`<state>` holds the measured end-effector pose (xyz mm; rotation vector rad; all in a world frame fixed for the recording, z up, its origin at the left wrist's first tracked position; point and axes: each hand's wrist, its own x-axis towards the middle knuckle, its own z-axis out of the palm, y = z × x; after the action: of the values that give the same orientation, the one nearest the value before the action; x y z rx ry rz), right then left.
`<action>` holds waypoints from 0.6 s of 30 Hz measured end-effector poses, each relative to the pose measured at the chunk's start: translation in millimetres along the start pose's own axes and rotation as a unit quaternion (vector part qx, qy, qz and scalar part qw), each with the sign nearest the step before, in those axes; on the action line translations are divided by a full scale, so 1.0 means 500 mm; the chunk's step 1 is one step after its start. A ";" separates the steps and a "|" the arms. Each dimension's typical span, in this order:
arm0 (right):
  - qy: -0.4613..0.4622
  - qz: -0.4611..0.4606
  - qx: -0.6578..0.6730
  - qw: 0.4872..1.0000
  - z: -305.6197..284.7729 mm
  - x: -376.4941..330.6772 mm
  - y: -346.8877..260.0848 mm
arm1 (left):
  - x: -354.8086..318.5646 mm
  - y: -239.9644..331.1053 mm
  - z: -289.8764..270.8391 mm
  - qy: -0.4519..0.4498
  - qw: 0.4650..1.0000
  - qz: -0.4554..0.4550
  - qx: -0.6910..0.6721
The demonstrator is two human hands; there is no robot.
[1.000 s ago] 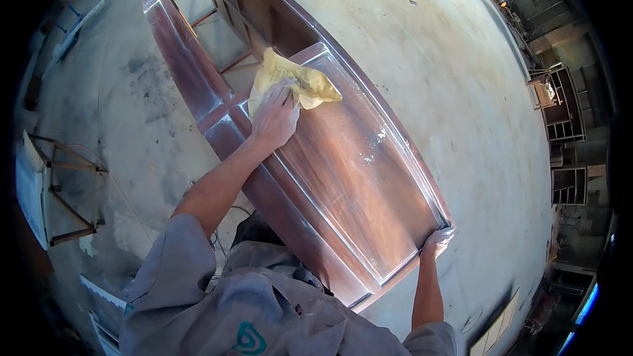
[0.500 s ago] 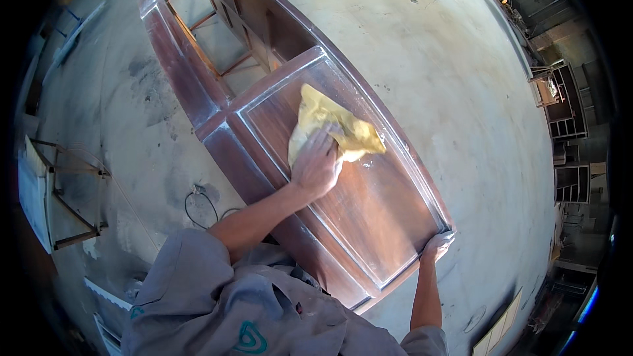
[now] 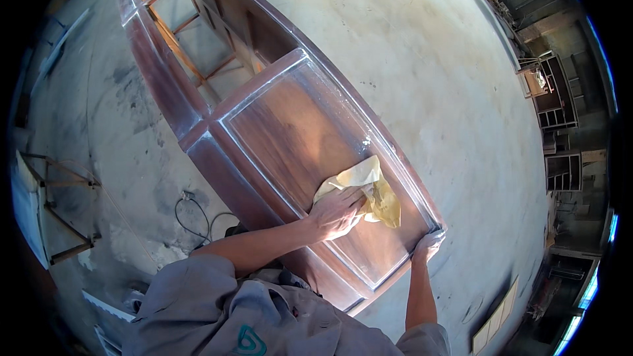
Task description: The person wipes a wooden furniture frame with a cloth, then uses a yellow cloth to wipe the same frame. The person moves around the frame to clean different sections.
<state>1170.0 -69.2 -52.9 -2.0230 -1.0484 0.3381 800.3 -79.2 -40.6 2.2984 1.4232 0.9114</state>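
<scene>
A long dark-brown wooden cabinet (image 3: 290,132) lies in front of me, its framed end panel close by and whitish dust along its mouldings. My left hand (image 3: 339,214) presses a crumpled yellow cloth (image 3: 381,198) against the near half of that panel, fingers gripping the cloth. At the panel's near right corner, my right hand (image 3: 430,244) is closed over the cabinet's edge; its fingertips are partly hidden. A small patch of white dust (image 3: 366,144) shows on the panel just beyond the cloth.
The cabinet's far part is an open frame with rails (image 3: 198,23). A dark cable (image 3: 191,217) lies on the concrete floor (image 3: 455,132) at left, near a metal-legged stand (image 3: 66,211). Dark shelf units (image 3: 557,95) line the right side, with a pale board (image 3: 494,316) at lower right.
My left hand has slid the cloth toward me and to the right along the panel. The right hand stays on the corner. The whole view has shifted slightly.
</scene>
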 end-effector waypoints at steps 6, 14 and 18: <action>0.000 0.035 -0.070 0.997 0.045 0.011 -0.052 | 0.181 -0.344 -0.271 0.069 0.956 -0.242 0.153; 0.000 0.049 -0.048 0.998 0.041 0.012 -0.025 | 0.162 -0.227 -0.132 0.044 0.973 -0.046 0.221; -0.003 0.027 -0.081 0.996 0.083 0.028 -0.046 | 0.208 -0.375 -0.281 0.094 0.954 -0.214 0.189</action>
<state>1142.9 -28.3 -59.7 -2.1997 -1.0554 0.2969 611.3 88.9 2.1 2.0395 2.2331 0.7910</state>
